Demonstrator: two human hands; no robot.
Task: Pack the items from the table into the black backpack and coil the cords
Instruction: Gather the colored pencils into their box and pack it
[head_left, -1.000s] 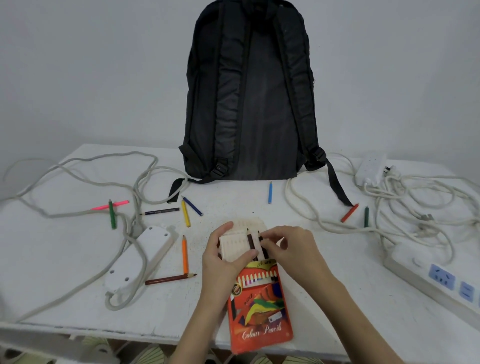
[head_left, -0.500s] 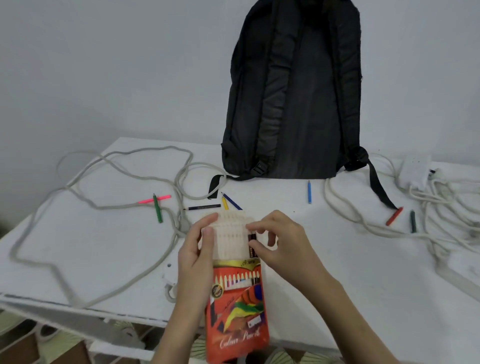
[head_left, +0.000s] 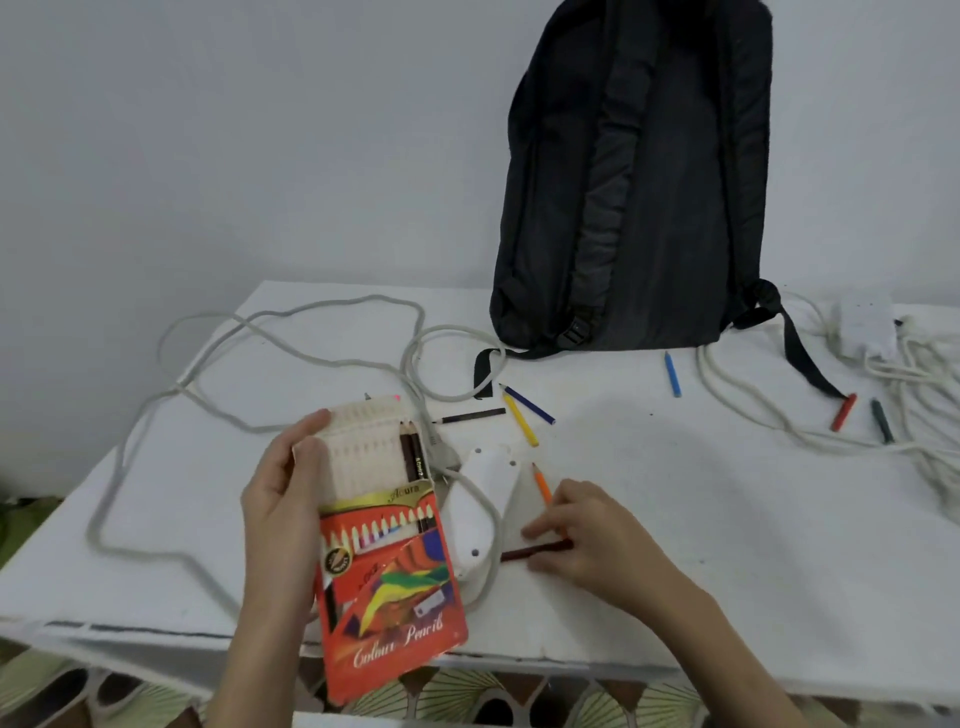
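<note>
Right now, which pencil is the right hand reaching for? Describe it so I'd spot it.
Start at the white power strip near the table's front edge. Just to its right, under the right hand, lies the dark red pencil. It lies crosswise and dark; the orange pencil above it points away.

White-covered rectangular table (head_left: 727, 545), centre. Plain pale grey wall (head_left: 260, 156), far side. Patterned green-and-brown floor covering (head_left: 519, 696), near edge, below the table.
</note>
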